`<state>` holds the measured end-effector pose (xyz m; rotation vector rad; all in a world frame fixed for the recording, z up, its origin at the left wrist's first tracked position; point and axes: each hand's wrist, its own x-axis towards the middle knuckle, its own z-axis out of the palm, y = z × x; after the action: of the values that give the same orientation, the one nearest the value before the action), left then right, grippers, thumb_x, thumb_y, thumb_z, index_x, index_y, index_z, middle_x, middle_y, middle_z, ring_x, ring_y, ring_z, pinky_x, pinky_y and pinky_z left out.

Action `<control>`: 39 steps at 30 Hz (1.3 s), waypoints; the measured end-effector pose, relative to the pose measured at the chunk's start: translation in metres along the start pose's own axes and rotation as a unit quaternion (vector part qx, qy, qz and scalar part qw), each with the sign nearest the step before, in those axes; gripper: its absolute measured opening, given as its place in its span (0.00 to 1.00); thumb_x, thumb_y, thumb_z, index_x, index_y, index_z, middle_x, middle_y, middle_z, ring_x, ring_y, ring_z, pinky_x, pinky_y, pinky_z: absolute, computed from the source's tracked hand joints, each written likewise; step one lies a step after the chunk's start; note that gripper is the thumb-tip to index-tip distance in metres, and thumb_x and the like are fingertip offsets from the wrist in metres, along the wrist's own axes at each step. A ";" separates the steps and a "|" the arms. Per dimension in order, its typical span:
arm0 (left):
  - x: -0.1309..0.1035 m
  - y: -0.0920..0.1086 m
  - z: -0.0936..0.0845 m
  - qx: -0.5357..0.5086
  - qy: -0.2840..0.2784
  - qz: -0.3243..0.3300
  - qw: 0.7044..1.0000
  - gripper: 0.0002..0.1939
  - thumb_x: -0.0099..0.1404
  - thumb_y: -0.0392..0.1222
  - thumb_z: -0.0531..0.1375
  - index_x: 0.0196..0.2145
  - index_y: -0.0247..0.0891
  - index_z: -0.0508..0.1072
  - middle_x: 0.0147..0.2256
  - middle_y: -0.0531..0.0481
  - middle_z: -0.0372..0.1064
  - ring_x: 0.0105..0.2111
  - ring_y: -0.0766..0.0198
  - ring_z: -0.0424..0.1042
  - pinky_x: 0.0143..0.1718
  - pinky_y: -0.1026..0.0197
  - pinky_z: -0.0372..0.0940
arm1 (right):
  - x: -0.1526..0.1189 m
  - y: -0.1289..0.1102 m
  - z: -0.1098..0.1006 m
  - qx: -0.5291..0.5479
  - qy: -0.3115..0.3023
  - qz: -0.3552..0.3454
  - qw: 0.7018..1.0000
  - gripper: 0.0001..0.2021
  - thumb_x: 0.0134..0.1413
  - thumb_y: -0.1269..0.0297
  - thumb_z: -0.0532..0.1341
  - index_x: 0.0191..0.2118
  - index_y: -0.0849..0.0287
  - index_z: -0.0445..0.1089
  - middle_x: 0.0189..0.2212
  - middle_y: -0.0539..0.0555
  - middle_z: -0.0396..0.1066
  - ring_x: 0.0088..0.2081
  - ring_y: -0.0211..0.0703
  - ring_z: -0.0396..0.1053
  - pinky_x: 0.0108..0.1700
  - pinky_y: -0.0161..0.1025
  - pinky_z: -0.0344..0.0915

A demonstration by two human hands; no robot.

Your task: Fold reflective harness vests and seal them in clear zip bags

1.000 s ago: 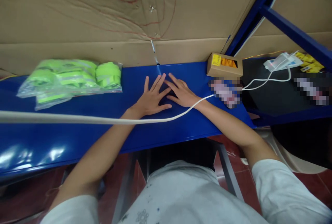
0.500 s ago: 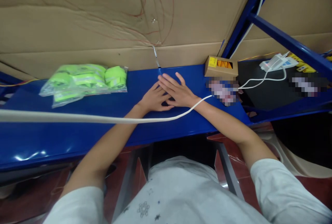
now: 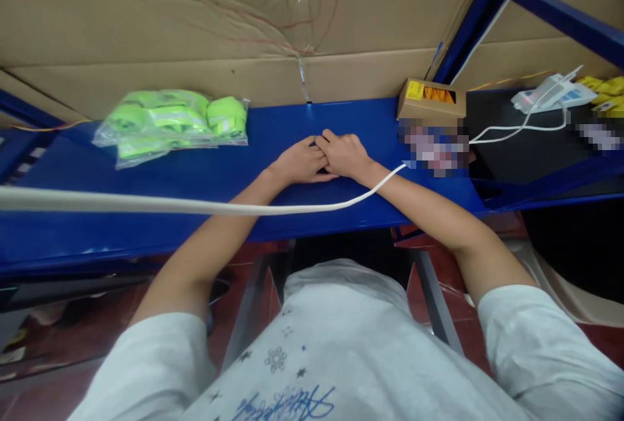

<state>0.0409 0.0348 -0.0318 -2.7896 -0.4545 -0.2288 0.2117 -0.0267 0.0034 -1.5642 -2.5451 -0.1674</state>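
My left hand (image 3: 303, 162) and my right hand (image 3: 346, 154) meet over the blue table (image 3: 195, 184). The curled fingers of my right hand touch the fingertips of my left hand and partly cover them. The left fingers are bent and drawn together, with the thumb towards me. Neither hand shows an object in it. A white cable (image 3: 292, 209) crosses the view in front of my left forearm and ends near my right wrist.
Bagged neon-green reflective items (image 3: 178, 119) lie at the back left. At the right are an open cardboard box (image 3: 431, 108) with orange contents, a blurred-out item (image 3: 436, 148), and a white device with cables (image 3: 553, 93). Blue frame bars (image 3: 565, 15) rise there. Cardboard (image 3: 195, 76) backs the table.
My hands have gone from spread, overlapping fingers to drawn-in, curled ones, the right still over the left. The view has shifted, so the table and its items appear higher and slightly further right.
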 end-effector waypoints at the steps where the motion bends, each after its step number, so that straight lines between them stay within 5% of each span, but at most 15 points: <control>1: 0.000 0.000 0.000 0.008 -0.001 -0.001 1.000 0.28 0.75 0.61 0.52 0.39 0.36 0.82 0.39 0.37 0.81 0.48 0.46 0.79 0.61 0.41 0.68 | 0.000 0.000 0.001 0.003 -0.003 0.003 1.000 0.24 0.64 0.69 0.52 0.63 0.63 0.68 0.57 0.69 0.73 0.46 0.59 0.75 0.38 0.45 0.57; 10: -0.001 -0.002 -0.003 0.003 -0.023 -0.020 1.000 0.28 0.76 0.60 0.51 0.45 0.34 0.80 0.44 0.39 0.80 0.57 0.46 0.75 0.74 0.35 0.51 | 0.005 0.002 0.009 0.013 0.027 0.001 1.000 0.28 0.64 0.70 0.50 0.67 0.68 0.63 0.63 0.72 0.69 0.51 0.63 0.74 0.45 0.50 0.62; 21: 0.001 -0.004 -0.008 -0.124 0.017 -0.079 0.989 0.28 0.71 0.62 0.56 0.59 0.45 0.74 0.49 0.47 0.80 0.61 0.42 0.69 0.75 0.24 0.23 | 0.010 0.002 0.004 0.000 0.060 0.005 0.998 0.24 0.64 0.68 0.51 0.64 0.64 0.65 0.58 0.66 0.73 0.52 0.63 0.74 0.55 0.57 0.66; 28: 0.000 -0.013 0.000 -0.202 0.048 -0.076 0.975 0.30 0.67 0.61 0.59 0.59 0.43 0.77 0.51 0.42 0.78 0.62 0.33 0.68 0.74 0.22 0.28 | 0.019 0.009 0.013 -0.002 0.085 0.004 0.996 0.21 0.64 0.64 0.53 0.60 0.63 0.68 0.55 0.64 0.76 0.50 0.54 0.75 0.54 0.52 0.68; 34: 0.007 -0.019 0.003 -0.237 0.058 -0.072 0.967 0.28 0.64 0.63 0.61 0.54 0.43 0.81 0.47 0.41 0.79 0.61 0.34 0.69 0.75 0.26 0.33 | 0.031 0.020 0.025 0.121 0.113 0.028 0.986 0.13 0.63 0.64 0.52 0.45 0.63 0.70 0.48 0.60 0.79 0.53 0.48 0.74 0.58 0.50 0.64; 39: 0.014 -0.027 0.016 -0.219 0.039 -0.054 0.973 0.27 0.66 0.67 0.58 0.44 0.42 0.81 0.40 0.42 0.79 0.57 0.40 0.70 0.75 0.33 0.39 | 0.033 0.026 0.027 0.028 0.080 0.039 0.996 0.18 0.65 0.65 0.47 0.41 0.69 0.72 0.50 0.63 0.80 0.53 0.43 0.75 0.55 0.46 0.65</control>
<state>0.0464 0.0683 -0.0371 -3.1696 -0.6006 -0.5196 0.2180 0.0187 -0.0163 -1.5597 -2.3433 -0.2020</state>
